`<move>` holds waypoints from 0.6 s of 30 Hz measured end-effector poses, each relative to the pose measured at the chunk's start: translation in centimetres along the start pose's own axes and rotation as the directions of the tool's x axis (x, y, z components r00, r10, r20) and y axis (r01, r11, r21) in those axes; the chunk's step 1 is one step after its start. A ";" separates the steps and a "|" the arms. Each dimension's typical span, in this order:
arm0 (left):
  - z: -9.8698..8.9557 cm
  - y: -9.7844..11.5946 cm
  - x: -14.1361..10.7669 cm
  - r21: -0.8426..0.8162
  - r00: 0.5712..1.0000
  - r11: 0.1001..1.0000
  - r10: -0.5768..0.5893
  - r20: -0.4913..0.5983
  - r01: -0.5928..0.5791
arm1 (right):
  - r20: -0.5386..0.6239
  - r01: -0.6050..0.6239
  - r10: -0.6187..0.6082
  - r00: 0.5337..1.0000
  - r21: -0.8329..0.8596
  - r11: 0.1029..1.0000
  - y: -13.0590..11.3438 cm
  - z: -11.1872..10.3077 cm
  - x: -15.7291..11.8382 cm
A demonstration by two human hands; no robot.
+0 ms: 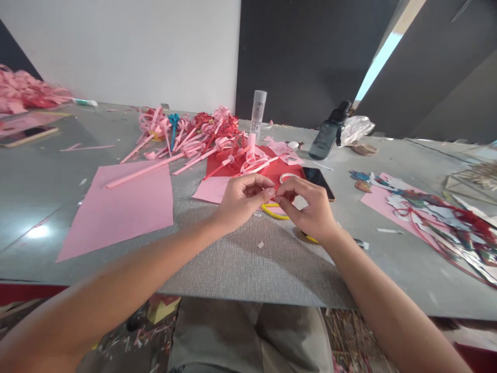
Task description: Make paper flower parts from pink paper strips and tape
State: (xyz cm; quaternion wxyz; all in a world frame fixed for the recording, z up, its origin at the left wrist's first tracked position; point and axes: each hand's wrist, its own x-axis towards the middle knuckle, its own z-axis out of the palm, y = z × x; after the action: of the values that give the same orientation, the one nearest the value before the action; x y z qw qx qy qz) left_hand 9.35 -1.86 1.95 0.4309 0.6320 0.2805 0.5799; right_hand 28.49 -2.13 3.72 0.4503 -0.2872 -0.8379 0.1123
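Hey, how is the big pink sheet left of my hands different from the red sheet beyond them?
The pink sheet is pale, while the red sheet is a strong red. The pink sheet is mostly bare, with a rolled pink stem across its far part; the red sheet is largely covered by paper pieces. Both lie on the grey table.

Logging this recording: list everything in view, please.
Table: one, grey, centre
Curled paper: many, pink/red/blue, back
Sheets: several, pink/red, across table
Phones: two, dark, left, centre-right
Tube: one, clear, back centre
Bottle: one, dark, back right
Bag: one, clear, beside bottle
Cutouts: many, multicoloured, right
Cord: count unclear, red, right
Capped stick: one, white-green, back left
Ring: one, white, centre
Loop: one, yellow, centre
Stalks: many, tan, right
Scraps: many, mixed, scattered
Trousers: one pair, grey, bottom
Left hand: one, bare, centre
Right hand: one, bare, centre
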 end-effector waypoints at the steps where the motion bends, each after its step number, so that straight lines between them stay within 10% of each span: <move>1: 0.0 0.0 0.0 -0.012 1.000 1.000 0.000 0.002 0.000 | 0.001 0.004 -0.004 1.000 -0.008 1.000 0.0 0.0 0.0; 18: 0.3 -0.1 -0.2 -0.093 0.995 0.991 -0.089 0.051 0.093 | 0.052 0.035 -0.033 0.998 -0.048 0.998 0.2 0.1 -0.2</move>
State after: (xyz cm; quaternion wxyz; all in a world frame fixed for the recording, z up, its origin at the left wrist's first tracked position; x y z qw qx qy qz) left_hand 9.61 -2.08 1.79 0.4929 0.6108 0.2708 0.5573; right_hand 28.60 -2.07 3.44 0.4235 -0.2807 -0.8564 0.0916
